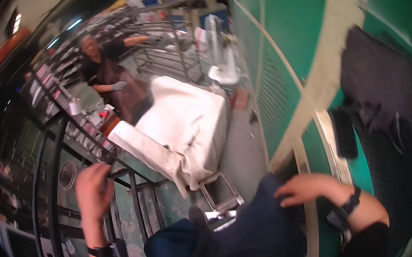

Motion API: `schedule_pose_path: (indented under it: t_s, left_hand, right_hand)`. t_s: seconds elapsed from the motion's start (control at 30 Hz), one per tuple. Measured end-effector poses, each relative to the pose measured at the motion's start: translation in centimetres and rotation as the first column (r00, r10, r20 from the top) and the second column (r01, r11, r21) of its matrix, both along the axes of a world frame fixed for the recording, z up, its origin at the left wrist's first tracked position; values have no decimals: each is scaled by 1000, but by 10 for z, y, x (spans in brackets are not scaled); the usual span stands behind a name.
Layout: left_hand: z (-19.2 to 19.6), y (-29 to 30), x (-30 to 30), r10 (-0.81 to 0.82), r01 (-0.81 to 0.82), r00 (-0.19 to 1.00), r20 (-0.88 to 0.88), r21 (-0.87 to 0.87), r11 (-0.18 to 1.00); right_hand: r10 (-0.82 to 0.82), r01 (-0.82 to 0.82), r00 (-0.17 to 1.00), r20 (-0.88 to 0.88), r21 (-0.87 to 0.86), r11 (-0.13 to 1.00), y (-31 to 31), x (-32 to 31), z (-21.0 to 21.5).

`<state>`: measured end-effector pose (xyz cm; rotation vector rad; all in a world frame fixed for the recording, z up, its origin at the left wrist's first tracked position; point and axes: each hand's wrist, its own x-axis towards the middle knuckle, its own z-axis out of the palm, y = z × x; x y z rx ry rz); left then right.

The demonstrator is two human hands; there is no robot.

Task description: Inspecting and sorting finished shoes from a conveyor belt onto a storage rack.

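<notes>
My left hand (92,192) is raised beside the black metal rack (58,161) on the left, its fingers curled. Something dark shows at the fingers, but I cannot make it out. My right hand (306,188) rests by the knee of my dark blue trousers (271,224). Its fingers are slightly bent and apart, with nothing in them. A black band sits on each wrist. Ahead of me stands a bulky form under a stained white cover (180,125), beyond both hands.
Across from me a person in a brown apron (123,87) wears grey gloves and reaches toward a metal rack (166,52). A metal frame (221,192) stands near my feet. Green panels (279,76) line the right, with a dark cloth (377,72) and a black phone-like object (344,133).
</notes>
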<state>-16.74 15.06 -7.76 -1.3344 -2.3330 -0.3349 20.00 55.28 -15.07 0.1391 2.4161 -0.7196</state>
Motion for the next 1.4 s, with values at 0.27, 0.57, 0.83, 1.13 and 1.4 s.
schedule_pose_path:
  t_s: [0.27, 0.57, 0.83, 1.13, 1.4]
  left_hand:
    - [18, -116, -116, 700, -701, 712, -60, -116, 704]
    - [31, -135, -120, 790, -702, 607, 92, -405, 586]
    - [26, -134, -112, 775, -769, 624, -103, -259, 585]
    - [24, -138, -117, 795, -765, 599, 96, -223, 604]
    - [24, -127, -123, 689, -681, 725, 27, -127, 721]
  right_hand:
    - [63, -64, 998, 27, 42, 997, -5, 5, -25]
    - [-14, 10, 999, 39, 93, 996, -19, 1, 6]
    - [32, -33, 999, 28, 36, 999, -14, -2, 14]
    - [8, -8, 1000, 4, 10, 1000, -22, -6, 29]
    - [-706, 276, 123, -697, -660, 699, -20, -5, 31]
